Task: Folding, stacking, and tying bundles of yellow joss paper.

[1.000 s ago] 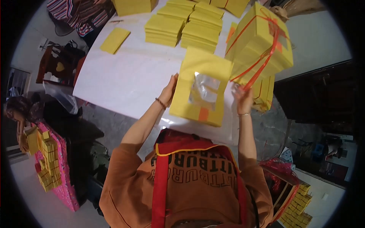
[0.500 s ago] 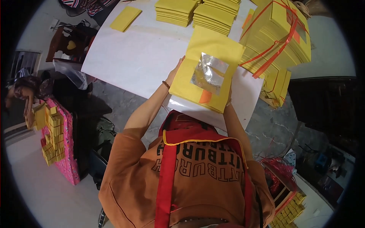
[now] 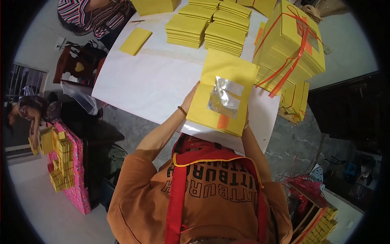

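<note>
Between my two hands is a yellow paper sheet or thin stack of joss paper, with a silver foil square and a small orange strip on its face. My left hand grips its left edge, the fingers partly hidden behind the paper. My right hand is at the right edge and mostly covered by the paper; only the wrist and a sliver of hand show. The paper is held over the near edge of the white table, tilted toward me. Beyond it are neat piles of folded yellow paper.
A tall yellow bundle tied with red ribbon stands at the table's right side. A lone yellow packet lies at the left. A person in a striped top is at the far left; another handles yellow bundles by a pink board.
The whole view has shifted, so the table and piles sit lower in the picture. Both hands keep the paper in the same hold. More of the person in stripes now shows.
</note>
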### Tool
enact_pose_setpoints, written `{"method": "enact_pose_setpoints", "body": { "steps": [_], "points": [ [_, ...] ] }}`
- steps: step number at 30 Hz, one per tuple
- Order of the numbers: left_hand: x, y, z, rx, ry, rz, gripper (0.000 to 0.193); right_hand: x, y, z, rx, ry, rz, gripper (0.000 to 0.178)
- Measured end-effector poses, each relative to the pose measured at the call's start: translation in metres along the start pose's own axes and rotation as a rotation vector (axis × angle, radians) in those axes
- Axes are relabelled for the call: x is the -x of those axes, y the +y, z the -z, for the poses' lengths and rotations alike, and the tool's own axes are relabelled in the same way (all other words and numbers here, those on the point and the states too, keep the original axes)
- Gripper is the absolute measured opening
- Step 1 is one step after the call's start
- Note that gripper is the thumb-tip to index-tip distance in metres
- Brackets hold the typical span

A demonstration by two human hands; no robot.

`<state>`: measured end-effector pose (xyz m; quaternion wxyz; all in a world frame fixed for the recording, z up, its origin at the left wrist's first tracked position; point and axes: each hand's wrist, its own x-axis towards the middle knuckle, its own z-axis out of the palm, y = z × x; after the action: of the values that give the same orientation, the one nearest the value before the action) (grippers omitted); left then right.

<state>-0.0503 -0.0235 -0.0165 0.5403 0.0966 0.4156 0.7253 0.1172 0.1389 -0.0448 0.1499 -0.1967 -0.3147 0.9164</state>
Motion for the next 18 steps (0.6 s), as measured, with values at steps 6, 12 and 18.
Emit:
{"method": "enact_pose_setpoints", "body": {
  "steps": [6,12,18],
  "points": [
    [-0.001,-0.007,-0.005,-0.094,-0.069,-0.162,0.054,-0.003,0.02,0.027,0.115,0.03,0.074,0.05],
    [-0.011,-0.016,0.015,-0.273,-0.038,-0.231,0.056,0.008,-0.009,-0.021,0.14,0.148,0.142,0.043],
    [0.022,0.081,-0.041,-0.716,0.401,-0.537,0.028,0.062,-0.046,-0.043,0.475,0.468,0.338,0.031]
  ]
}}
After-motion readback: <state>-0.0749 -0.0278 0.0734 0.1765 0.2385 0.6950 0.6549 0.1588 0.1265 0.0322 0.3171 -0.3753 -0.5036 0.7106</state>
